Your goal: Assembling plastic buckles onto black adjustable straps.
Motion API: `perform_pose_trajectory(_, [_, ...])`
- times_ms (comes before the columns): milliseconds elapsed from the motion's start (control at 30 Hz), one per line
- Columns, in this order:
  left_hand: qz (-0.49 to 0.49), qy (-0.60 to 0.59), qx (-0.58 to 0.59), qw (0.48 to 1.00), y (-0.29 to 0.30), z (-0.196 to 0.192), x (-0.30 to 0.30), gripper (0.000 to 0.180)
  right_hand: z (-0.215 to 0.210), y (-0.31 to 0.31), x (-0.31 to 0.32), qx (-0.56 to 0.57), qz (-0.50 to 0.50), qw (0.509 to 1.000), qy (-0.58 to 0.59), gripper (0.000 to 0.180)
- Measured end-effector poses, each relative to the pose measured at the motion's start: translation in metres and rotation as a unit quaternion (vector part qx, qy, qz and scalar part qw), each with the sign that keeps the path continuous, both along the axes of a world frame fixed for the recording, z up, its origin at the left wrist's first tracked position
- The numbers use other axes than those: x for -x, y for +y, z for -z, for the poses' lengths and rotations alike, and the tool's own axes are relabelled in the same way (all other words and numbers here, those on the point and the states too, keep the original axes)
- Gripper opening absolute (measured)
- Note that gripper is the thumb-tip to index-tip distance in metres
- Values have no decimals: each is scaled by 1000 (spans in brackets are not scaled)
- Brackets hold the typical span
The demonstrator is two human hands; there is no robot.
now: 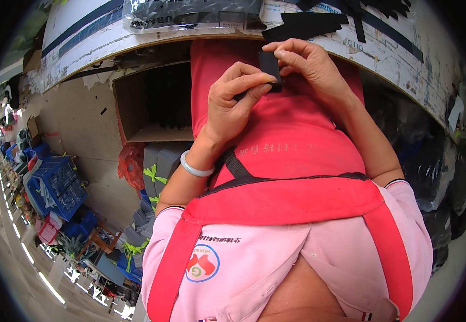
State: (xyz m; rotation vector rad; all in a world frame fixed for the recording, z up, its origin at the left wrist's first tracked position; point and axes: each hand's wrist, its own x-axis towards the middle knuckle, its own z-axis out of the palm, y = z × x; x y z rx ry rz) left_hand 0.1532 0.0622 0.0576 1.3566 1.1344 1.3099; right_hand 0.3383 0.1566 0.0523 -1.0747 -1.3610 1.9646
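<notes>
A short black strip of fabric [270,65] is held upright in front of my red apron [292,155], close to the table edge. Thumb and forefinger of my left hand [234,99] pinch its lower end, where a dark piece shows beneath the fingertips. At the upper end, the bent fingers of my right hand [313,67] close on the strip's right side. Just beyond my hands, flat black strips [305,26] lie in a loose stack on the table [388,70]. Whether the held strip is folded or layered, I cannot tell.
A clear plastic bag [195,13] of black pieces rests on the table. Below the table stands an open cardboard box [152,133], with a red plastic bag [131,165] beside it. Blue crates [58,185] stand on the left; dark plastic bags [426,177] fill the right.
</notes>
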Motion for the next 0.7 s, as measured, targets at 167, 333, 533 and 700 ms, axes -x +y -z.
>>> perform_pose_trajectory(167, [-5,-10,17,1000,-8,-1,-1,19,5,-3,2,47,3,998,43,18])
perform_pose_trajectory(333, [29,69,91,993,-24,-24,22,14,1,-15,19,38,-47,998,23,17])
perform_pose_trajectory(533, [-183,153,201,950,-65,-30,109,31,1,-22,21,-15,-136,988,-70,20])
perform_pose_trajectory(700, [2,-71,275,959,-44,-22,76,74,-23,-31,49,-136,-224,964,-55,19])
